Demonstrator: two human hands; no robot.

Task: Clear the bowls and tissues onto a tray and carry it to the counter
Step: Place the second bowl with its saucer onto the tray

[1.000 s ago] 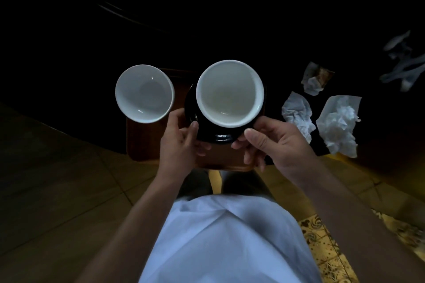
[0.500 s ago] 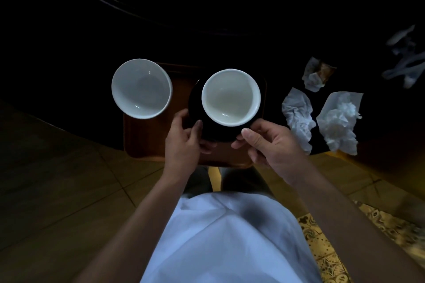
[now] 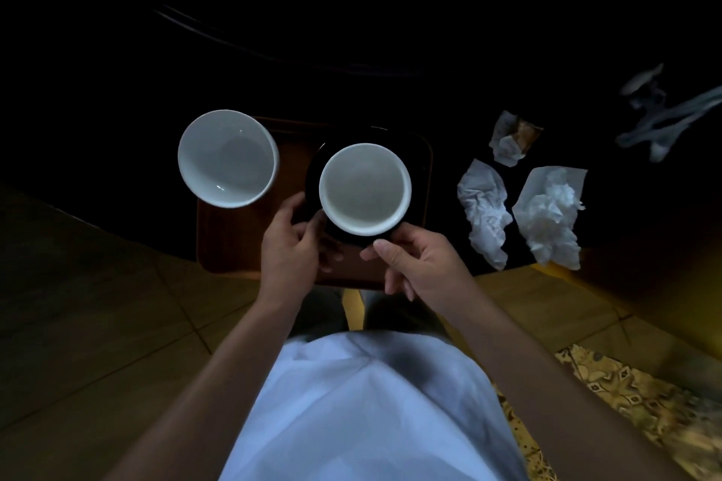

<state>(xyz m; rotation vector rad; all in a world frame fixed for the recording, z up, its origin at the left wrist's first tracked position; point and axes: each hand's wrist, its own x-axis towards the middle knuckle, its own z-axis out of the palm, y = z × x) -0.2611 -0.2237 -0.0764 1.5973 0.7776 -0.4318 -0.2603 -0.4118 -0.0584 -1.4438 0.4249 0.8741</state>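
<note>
A brown tray (image 3: 230, 246) lies at the near edge of a dark table. A white bowl (image 3: 227, 158) stands on its left end. On its right half sits a second white bowl (image 3: 365, 189) nested in a black dish (image 3: 312, 183). My left hand (image 3: 291, 246) grips the dish's near left rim. My right hand (image 3: 420, 266) holds its near right rim with thumb and fingers. Three crumpled tissues lie on the table right of the tray: one (image 3: 486, 211) nearest, one (image 3: 551, 213) further right, one (image 3: 512, 139) behind them with something brown in it.
More pale crumpled scraps (image 3: 660, 117) lie at the far right of the dark table. Below the table's edge are a tiled floor (image 3: 97, 324) and a patterned mat (image 3: 640, 406). My white shirt fills the bottom middle. The back of the table is too dark to read.
The black dish with its white bowl has come down from in front of me onto the right half of the tray. Both hands went down with it and still hold its rim.
</note>
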